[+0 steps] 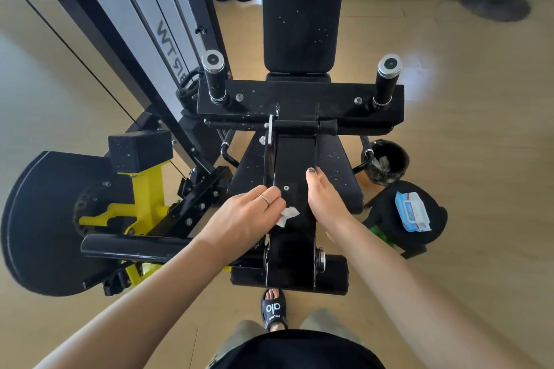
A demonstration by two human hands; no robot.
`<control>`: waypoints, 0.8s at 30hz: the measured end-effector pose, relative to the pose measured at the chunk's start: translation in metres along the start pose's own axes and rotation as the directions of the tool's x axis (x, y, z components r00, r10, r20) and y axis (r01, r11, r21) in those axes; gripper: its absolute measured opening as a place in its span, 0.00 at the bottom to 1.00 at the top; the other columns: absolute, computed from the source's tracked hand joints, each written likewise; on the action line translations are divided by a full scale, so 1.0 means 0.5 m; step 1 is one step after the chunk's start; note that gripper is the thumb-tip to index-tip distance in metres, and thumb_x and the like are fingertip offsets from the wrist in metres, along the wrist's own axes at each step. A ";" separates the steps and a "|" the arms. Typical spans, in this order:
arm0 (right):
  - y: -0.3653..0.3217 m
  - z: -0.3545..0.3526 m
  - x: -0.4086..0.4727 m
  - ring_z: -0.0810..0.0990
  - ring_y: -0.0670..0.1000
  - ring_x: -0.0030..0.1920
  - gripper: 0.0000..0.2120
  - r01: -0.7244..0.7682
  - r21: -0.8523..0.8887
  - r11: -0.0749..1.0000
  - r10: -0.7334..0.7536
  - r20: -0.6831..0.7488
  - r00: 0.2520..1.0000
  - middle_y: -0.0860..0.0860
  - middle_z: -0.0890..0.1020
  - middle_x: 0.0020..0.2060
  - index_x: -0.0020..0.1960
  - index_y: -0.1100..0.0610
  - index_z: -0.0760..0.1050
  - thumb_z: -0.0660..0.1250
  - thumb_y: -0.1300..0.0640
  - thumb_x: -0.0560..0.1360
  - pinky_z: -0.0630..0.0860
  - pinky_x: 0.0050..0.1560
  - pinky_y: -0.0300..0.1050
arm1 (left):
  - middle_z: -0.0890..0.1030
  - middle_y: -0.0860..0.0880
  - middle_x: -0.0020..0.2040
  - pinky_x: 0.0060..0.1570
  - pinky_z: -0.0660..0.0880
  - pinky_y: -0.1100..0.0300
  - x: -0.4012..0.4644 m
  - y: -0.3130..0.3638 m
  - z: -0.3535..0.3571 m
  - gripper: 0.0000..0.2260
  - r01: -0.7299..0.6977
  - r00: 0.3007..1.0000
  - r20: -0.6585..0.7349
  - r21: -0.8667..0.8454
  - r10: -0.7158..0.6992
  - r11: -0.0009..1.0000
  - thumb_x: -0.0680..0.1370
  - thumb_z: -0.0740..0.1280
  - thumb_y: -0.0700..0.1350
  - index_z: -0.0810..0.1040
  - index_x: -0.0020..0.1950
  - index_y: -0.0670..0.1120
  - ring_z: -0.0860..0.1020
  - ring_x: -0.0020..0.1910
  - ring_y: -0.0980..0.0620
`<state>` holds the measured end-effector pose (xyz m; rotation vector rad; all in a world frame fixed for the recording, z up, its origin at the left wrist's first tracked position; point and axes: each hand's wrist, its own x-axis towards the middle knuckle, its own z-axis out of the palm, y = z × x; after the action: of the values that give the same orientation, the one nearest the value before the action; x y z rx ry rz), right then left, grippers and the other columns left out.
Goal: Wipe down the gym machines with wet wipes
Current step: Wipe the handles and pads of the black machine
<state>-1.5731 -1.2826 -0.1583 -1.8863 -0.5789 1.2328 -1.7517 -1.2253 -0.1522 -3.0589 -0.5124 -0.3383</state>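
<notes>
A glossy black lever arm (295,177) of the seated leg machine is seen running with its long axis from near to far, straight out from the person toward the backrest pad (302,9); any wiping stroke is judged to have to follow that line, away from or toward the body. The arm is flanked by the two hands, so it lies directly between them.

The wet wipe (287,216) is pinched under the curled fingers of the left hand (250,216) and is pressed against the near left part of the arm's top face, only a crumpled white corner being left showing. The left hand is therefore the working one and is already on the surface.

The right hand (325,196) is laid along the arm's right edge with its fingers straight and pointing far; nothing is held in it, and it appears to be used only to steady the arm. Whether its palm actually bears on the metal cannot be told.

A pack of wipes (412,211) is lying on a dark round stool (389,220) to the right, well apart from both hands, with a waste bin (386,162) just beyond it
</notes>
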 end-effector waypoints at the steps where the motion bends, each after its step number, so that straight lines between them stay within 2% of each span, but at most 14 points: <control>1: 0.002 0.000 0.003 0.62 0.56 0.78 0.25 0.011 -0.011 1.000 -0.011 -0.003 1.000 0.55 0.63 0.80 0.82 0.57 0.55 0.47 0.48 0.88 0.59 0.75 0.49 | 0.74 0.49 0.46 0.37 0.76 0.58 0.012 0.011 -0.001 0.05 0.000 1.000 -0.020 -0.014 0.000 1.000 0.80 0.65 0.35 0.77 0.47 0.45 0.71 0.40 0.51; 3: 0.009 -0.003 0.009 0.64 0.57 0.77 0.25 0.031 -0.003 1.000 -0.031 0.000 1.000 0.56 0.65 0.79 0.82 0.57 0.56 0.48 0.49 0.88 0.61 0.74 0.50 | 0.75 0.49 0.44 0.37 0.76 0.59 0.043 0.032 -0.001 0.04 0.007 1.000 -0.028 -0.050 -0.009 0.999 0.80 0.66 0.36 0.77 0.46 0.44 0.72 0.39 0.51; 6: 0.011 -0.008 0.007 0.63 0.52 0.78 0.28 -0.032 0.075 0.997 0.028 0.044 0.999 0.49 0.65 0.79 0.83 0.51 0.55 0.49 0.42 0.86 0.58 0.77 0.49 | 0.75 0.47 0.43 0.36 0.77 0.57 0.098 0.035 0.004 0.02 0.041 0.999 -0.018 -0.101 -0.043 0.994 0.77 0.67 0.36 0.77 0.47 0.43 0.73 0.39 0.50; 8: 0.013 -0.006 0.011 0.64 0.51 0.78 0.36 -0.085 0.122 0.989 0.077 0.072 0.994 0.48 0.67 0.78 0.82 0.49 0.59 0.52 0.31 0.79 0.58 0.79 0.54 | 0.74 0.47 0.47 0.44 0.78 0.53 0.120 0.012 0.005 0.04 0.109 0.991 0.089 -0.129 -0.098 0.986 0.80 0.61 0.40 0.76 0.50 0.43 0.75 0.46 0.47; 9: 0.017 -0.007 0.016 0.66 0.51 0.77 0.42 -0.110 0.150 0.983 0.099 0.078 0.992 0.48 0.69 0.77 0.80 0.48 0.62 0.53 0.26 0.73 0.60 0.79 0.57 | 0.74 0.49 0.48 0.47 0.77 0.54 0.122 -0.002 0.007 0.05 0.177 0.981 0.100 -0.145 -0.163 0.973 0.81 0.61 0.42 0.76 0.49 0.44 0.76 0.47 0.48; 10: 0.020 -0.009 0.022 0.67 0.51 0.77 0.45 -0.131 0.173 0.976 0.120 0.075 0.990 0.48 0.70 0.76 0.79 0.47 0.64 0.53 0.24 0.69 0.61 0.78 0.59 | 0.74 0.53 0.46 0.46 0.76 0.56 0.123 -0.012 0.001 0.04 0.271 0.962 0.054 -0.198 -0.266 0.942 0.81 0.64 0.45 0.76 0.47 0.46 0.77 0.46 0.50; 11: 0.018 -0.009 0.023 0.65 0.51 0.77 0.44 -0.138 0.173 0.975 0.127 0.071 0.989 0.47 0.69 0.77 0.80 0.46 0.63 0.52 0.24 0.70 0.61 0.78 0.59 | 0.75 0.55 0.44 0.43 0.75 0.57 0.119 -0.018 -0.001 0.06 0.380 0.922 0.035 -0.271 -0.386 0.884 0.79 0.67 0.47 0.76 0.43 0.48 0.76 0.42 0.53; 12: 0.014 -0.008 0.023 0.63 0.51 0.79 0.40 -0.136 0.166 0.977 0.127 0.063 0.990 0.46 0.66 0.79 0.81 0.45 0.60 0.51 0.26 0.74 0.59 0.79 0.59 | 0.75 0.56 0.41 0.40 0.74 0.59 0.115 -0.017 -0.003 0.07 0.465 0.875 0.043 -0.349 -0.482 0.813 0.78 0.68 0.48 0.75 0.41 0.49 0.75 0.40 0.55; 14: 0.014 -0.004 0.022 0.59 0.51 0.80 0.33 -0.116 0.168 0.979 0.109 0.053 0.993 0.45 0.61 0.80 0.83 0.45 0.55 0.48 0.33 0.82 0.55 0.80 0.58 | 0.75 0.55 0.41 0.38 0.73 0.60 0.107 -0.007 -0.004 0.07 0.534 0.833 0.123 -0.436 -0.540 0.724 0.77 0.69 0.48 0.75 0.40 0.50 0.75 0.39 0.57; 16: 0.022 -0.004 0.028 0.61 0.51 0.79 0.34 -0.131 0.171 0.977 0.123 0.055 0.991 0.45 0.63 0.80 0.82 0.45 0.57 0.48 0.31 0.80 0.58 0.80 0.59 | 0.76 0.56 0.42 0.40 0.74 0.59 0.092 -0.006 -0.009 0.06 0.558 0.817 0.176 -0.484 -0.549 0.674 0.78 0.68 0.48 0.75 0.41 0.51 0.75 0.41 0.56; 20: 0.024 0.001 0.048 0.62 0.52 0.79 0.36 -0.166 0.176 0.970 0.160 0.044 0.986 0.45 0.64 0.79 0.82 0.43 0.57 0.47 0.28 0.78 0.59 0.79 0.60 | 0.77 0.56 0.41 0.41 0.74 0.60 0.085 -0.018 -0.003 0.06 0.519 0.843 0.134 -0.462 -0.521 0.719 0.78 0.69 0.48 0.75 0.42 0.53 0.76 0.42 0.56; 22: 0.015 0.005 0.048 0.62 0.51 0.79 0.41 -0.150 0.160 0.976 0.142 0.063 0.988 0.44 0.65 0.79 0.81 0.42 0.58 0.47 0.25 0.73 0.58 0.79 0.60 | 0.75 0.55 0.42 0.39 0.74 0.60 0.096 -0.025 0.000 0.06 0.530 0.839 0.096 -0.370 -0.536 0.763 0.78 0.68 0.45 0.74 0.43 0.50 0.75 0.40 0.55; 24: 0.000 0.002 0.048 0.65 0.52 0.77 0.38 -0.097 0.160 0.982 0.096 0.016 0.995 0.45 0.68 0.77 0.80 0.44 0.61 0.47 0.28 0.76 0.60 0.78 0.60 | 0.73 0.52 0.42 0.36 0.73 0.61 0.104 -0.038 -0.011 0.05 0.482 0.868 0.027 -0.289 -0.496 0.827 0.77 0.70 0.39 0.74 0.44 0.46 0.74 0.39 0.52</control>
<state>-1.5640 -1.2648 -0.1719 -1.7926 -0.3838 1.3094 -1.7109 -1.1910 -0.1359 -3.1232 -1.3698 -0.5391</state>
